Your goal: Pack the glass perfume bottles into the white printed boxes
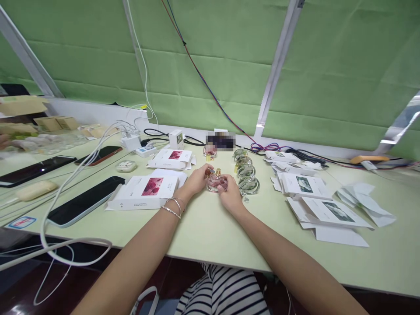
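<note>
A round pink perfume bottle (216,182) with a gold spray top stands on the pale green table (210,227) between my hands. My left hand (197,178), with bracelets on the wrist, pinches something small at the bottle's top. My right hand (229,192) wraps the bottle's right side. A row of clear round bottles (246,174) stands just to the right. A second pink bottle (210,151) sits behind.
Flat white cartons with pink pictures (144,192) lie to the left, ones with dark pictures (323,210) to the right. Phones (85,200) and white cables (75,175) cover the left side. Chargers (131,141) and wires run along the green wall.
</note>
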The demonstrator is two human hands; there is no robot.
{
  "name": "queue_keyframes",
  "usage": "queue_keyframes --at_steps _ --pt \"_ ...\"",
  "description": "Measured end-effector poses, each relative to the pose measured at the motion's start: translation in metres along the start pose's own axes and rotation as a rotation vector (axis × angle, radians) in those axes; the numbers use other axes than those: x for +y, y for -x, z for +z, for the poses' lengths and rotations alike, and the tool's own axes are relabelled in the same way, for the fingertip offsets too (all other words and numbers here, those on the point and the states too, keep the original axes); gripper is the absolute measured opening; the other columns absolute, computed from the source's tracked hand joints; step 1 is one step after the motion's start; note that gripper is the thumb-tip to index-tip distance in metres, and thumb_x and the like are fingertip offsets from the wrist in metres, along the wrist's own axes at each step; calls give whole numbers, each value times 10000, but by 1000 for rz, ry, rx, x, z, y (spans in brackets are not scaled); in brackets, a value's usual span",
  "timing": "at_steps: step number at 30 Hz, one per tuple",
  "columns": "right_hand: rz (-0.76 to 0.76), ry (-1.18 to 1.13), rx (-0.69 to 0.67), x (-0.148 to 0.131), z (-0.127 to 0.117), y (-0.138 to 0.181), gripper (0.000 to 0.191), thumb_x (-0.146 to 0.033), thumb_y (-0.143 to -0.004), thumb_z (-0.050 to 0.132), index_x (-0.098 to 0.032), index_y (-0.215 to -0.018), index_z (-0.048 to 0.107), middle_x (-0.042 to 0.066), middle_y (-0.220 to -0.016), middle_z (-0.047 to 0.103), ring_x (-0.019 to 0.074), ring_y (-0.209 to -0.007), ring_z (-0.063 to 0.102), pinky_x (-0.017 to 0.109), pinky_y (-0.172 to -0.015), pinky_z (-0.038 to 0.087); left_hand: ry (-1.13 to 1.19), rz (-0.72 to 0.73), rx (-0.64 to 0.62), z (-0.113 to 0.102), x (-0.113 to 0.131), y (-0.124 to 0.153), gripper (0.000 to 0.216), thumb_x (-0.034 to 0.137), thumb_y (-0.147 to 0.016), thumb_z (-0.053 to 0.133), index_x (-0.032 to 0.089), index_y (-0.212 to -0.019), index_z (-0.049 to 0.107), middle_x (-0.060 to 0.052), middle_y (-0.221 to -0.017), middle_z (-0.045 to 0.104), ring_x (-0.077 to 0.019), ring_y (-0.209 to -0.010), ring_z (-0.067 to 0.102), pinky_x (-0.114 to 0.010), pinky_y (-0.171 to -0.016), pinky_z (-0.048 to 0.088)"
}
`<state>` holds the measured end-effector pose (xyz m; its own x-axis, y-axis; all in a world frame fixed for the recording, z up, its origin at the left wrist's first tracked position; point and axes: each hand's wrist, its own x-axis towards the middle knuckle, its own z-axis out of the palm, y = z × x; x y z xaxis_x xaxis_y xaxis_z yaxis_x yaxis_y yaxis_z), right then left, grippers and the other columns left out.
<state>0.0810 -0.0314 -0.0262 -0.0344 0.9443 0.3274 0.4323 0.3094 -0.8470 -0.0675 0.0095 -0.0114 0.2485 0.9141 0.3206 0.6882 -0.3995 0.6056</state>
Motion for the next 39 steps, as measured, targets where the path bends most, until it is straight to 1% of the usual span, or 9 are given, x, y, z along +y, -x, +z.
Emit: queue_keyframes --at_steps 5,8,13,19,24,27,31,35,39 --pt "-1 22 1 -1 0 0 307 -95 -694 493 -173 -991 501 82 -1036 560 203 -971 535 374 -911 403 -80 -115 166 0 0 -2 268 123 -752 500 141 -1019 474 -65 -897 593 -178 -821 577 -327 -761 467" --pt "-3 22 1 -1 0 0 307 -95 -694 491 -178 -989 500 78 -1033 559 198 -963 536 368 -905 405 -106 -10 110 -1 -2 -5 231 104 -766 452 152 -964 559 -73 -946 573 -183 -905 565 -337 -834 458" --pt "1 31 -8 0 0 -1 326 -94 -692 494 -165 -1010 500 89 -1054 561 203 -982 529 361 -913 401 -79 120 -22 -1 -4 -6 395 57 -720 430 159 -1054 613 -81 -1045 603 -183 -974 569 -324 -898 438" --pt "-3 55 -14 -1 -2 -1 331 -103 -703 494 -164 -1028 506 93 -1062 571 205 -978 539 370 -911 408 22 51 -74 0 -3 -4 436 64 -710 411 151 -1086 614 -63 -1149 626 -203 -1052 564 -329 -948 408" --pt "-27 72 -37 0 -1 1 353 -112 -727 484 -141 -1079 505 107 -1079 574 206 -979 545 367 -913 416 223 -41 57 -9 9 5 386 306 -874 325 135 -1140 548 -99 -1078 627 -187 -945 590 -323 -832 464" --pt "-146 162 3 -3 -5 2 435 -165 -762 480 -119 -1193 446 141 -1157 522 236 -1078 490 398 -950 389 314 21 -39 -14 16 16 413 442 -823 457 163 -1118 536 -77 -1077 610 -186 -971 564 -298 -822 452" --pt "-424 344 72 -21 -19 -6 432 -241 -844 431 -123 -1258 411 150 -1197 483 245 -1138 423 401 -979 349 289 43 -120 -13 16 25 362 410 -739 583 172 -1012 572 -33 -977 617 -173 -893 554 -266 -748 437" --pt "-363 568 -139 -47 -30 -21 233 -263 -884 413 -140 -993 578 105 -957 588 206 -913 537 325 -830 419 227 43 -190 -10 17 28 311 399 -735 578 172 -947 595 20 -747 591 -129 -671 509 -240 -634 404" --pt "-331 751 -261 -61 -33 -28 195 -231 -881 415 -158 -828 587 88 -891 613 191 -831 569 292 -714 410 156 47 -161 -10 23 31 330 393 -746 556 177 -992 600 9 -762 623 -145 -665 521 -252 -658 405"
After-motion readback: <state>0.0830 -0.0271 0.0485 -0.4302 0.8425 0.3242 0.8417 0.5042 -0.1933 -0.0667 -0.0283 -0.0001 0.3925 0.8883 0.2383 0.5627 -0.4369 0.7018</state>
